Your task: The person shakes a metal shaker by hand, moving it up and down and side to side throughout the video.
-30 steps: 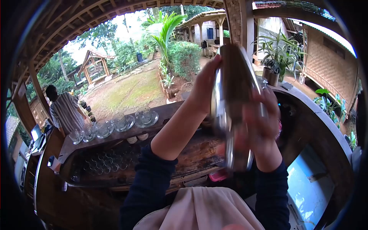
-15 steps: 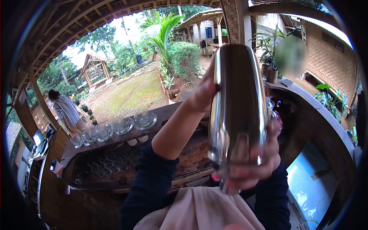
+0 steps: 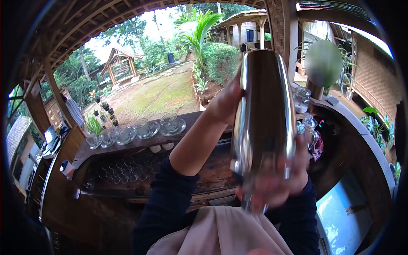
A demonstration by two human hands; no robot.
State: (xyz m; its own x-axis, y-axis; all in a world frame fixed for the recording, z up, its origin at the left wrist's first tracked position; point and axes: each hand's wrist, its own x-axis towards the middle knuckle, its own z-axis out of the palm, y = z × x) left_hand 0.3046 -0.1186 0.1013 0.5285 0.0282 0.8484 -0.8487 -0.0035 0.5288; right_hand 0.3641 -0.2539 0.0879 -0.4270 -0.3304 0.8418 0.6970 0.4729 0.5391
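Note:
A shiny metal cocktail shaker [image 3: 265, 110] is held up close in front of me, its broad end at the top and its narrower end low, toward my chest. My left hand [image 3: 229, 100] grips its upper left side, with most of the fingers hidden behind the metal. Around the lower right part wrap the fingers of my right hand [image 3: 282, 182], blurred by motion. Both forearms are in dark sleeves.
Glass cups on saucers [image 3: 170, 124] line the counter's far edge, with several glasses [image 3: 123, 172] on a lower shelf. Glass jars [image 3: 301, 100] stand to the right. A person [image 3: 73, 111] is partly behind a post at the left.
The surroundings have shifted to the right in view, and the jars show more. The person at the left is now mostly hidden by the post. Both hands still hold the shaker.

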